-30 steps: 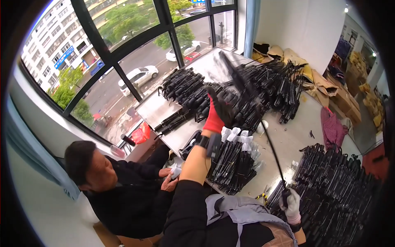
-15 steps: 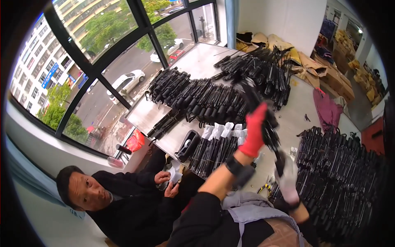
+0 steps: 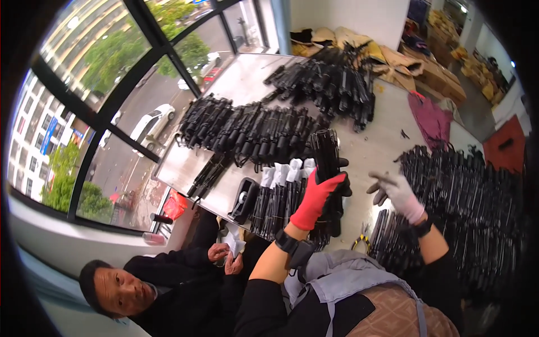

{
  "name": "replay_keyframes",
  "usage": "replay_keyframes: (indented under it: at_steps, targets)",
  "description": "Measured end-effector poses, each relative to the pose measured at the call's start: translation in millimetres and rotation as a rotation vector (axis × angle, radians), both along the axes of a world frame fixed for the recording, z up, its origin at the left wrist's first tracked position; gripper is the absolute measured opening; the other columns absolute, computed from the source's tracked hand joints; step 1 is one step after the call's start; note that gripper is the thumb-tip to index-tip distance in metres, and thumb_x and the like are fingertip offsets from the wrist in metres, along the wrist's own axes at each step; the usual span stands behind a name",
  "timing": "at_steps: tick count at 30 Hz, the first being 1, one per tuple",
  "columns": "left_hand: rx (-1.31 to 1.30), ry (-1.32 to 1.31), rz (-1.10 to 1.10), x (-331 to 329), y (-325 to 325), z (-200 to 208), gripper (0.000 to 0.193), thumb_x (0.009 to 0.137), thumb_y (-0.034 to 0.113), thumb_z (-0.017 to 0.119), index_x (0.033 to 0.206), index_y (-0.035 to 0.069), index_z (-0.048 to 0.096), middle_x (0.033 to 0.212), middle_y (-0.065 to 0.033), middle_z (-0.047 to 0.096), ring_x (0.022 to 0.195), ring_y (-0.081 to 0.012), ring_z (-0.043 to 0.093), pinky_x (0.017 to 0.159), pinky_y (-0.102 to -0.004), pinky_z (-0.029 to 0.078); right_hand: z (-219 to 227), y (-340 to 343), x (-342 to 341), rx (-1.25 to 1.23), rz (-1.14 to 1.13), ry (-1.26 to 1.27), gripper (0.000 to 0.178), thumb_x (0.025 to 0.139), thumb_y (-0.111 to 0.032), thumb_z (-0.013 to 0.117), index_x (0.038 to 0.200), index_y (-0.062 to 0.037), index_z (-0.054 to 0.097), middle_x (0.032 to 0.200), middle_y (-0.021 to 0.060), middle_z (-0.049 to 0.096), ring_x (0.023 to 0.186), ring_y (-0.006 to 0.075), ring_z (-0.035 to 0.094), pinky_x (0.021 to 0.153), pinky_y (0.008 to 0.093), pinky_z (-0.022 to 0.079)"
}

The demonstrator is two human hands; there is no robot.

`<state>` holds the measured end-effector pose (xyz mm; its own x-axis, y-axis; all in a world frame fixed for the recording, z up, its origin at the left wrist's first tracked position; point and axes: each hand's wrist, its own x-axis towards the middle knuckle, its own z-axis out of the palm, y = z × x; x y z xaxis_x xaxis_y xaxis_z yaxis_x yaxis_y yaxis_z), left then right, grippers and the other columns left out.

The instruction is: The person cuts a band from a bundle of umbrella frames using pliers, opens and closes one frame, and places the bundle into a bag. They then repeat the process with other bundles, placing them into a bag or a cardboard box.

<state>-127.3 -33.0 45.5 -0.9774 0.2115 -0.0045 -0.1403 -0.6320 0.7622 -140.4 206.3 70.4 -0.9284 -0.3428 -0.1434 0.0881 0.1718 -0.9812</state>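
Observation:
My left hand (image 3: 317, 197), in a red glove with black fingertips, is closed around a bundle of black folded umbrella frames (image 3: 325, 149). The bundle stands nearly upright over the table, its lower part partly behind my hand and wrist. To its right, my right hand (image 3: 401, 194) wears a whitish glove and hangs open, fingers apart and holding nothing. Below that hand lie several slim black frames (image 3: 384, 227). Left of my left hand, a row of similar frames with white wrappings (image 3: 289, 173) on their ends rests on the table.
Long piles of black frames lie across the table (image 3: 250, 132) and at the right (image 3: 460, 202). Yellow-handled pliers (image 3: 362, 241) are at the near edge. A black tray (image 3: 243, 199) sits left. A seated co-worker's hands (image 3: 224, 258) hold white material. Purple cloth (image 3: 431, 121) lies far right.
My right hand has let go of the bundle's lower end, moved up and opened. The bundle, blurred before, now stays in my left hand, lower and further left. The whole view has shifted.

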Motion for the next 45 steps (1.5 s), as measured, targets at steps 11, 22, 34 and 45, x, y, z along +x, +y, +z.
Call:
replay_keyframes:
  at_steps: [11, 22, 34, 45]
  targets:
    - [-1.295, 0.581, 0.217, 31, 7, -49, 0.041, 0.081, 0.012, 0.071, 0.118, 0.003, 0.057, 0.084, -0.0118, 0.062, 0.077, -0.0166, 0.063, 0.072, -0.0325, 0.051, 57, -41, -7, 1.218, 0.541, 0.678, 0.057, 0.089, -0.034, 0.064, 0.127, 0.0043, 0.045, 0.069, 0.0176, 0.064, 0.058, 0.0318, 0.064, 0.054, 0.0382, 0.050]
    - [0.092, -0.177, -0.152, 43, -19, -63, 0.037, 0.087, 0.016, 0.068, 0.120, 0.008, 0.053, 0.091, -0.0088, 0.066, 0.074, -0.0217, 0.066, 0.065, -0.0318, 0.056, -99, -4, 15, -0.172, -0.058, -0.481, 0.036, 0.096, -0.026, 0.056, 0.120, 0.0000, 0.050, 0.073, 0.0088, 0.064, 0.060, 0.0144, 0.065, 0.044, 0.0275, 0.048]
    - [-0.056, -0.791, 0.100, 95, -42, -95, 0.027, 0.096, 0.025, 0.056, 0.112, 0.004, 0.059, 0.080, -0.0077, 0.063, 0.066, -0.0185, 0.061, 0.061, -0.0334, 0.054, -338, 23, 126, 1.319, -0.247, -0.083, 0.043, 0.080, -0.026, 0.064, 0.111, 0.0028, 0.057, 0.080, 0.0159, 0.066, 0.084, 0.0356, 0.066, 0.079, 0.0435, 0.052]
    - [-0.245, -0.600, -0.261, 136, -37, -52, 0.027, 0.089, 0.012, 0.065, 0.113, 0.005, 0.056, 0.080, -0.0015, 0.058, 0.069, -0.0114, 0.057, 0.063, -0.0260, 0.048, -162, 31, 131, -0.084, -0.048, -0.901, 0.012, 0.083, -0.007, 0.058, 0.093, -0.0019, 0.056, 0.076, 0.0045, 0.061, 0.063, 0.0108, 0.058, 0.058, 0.0267, 0.048]
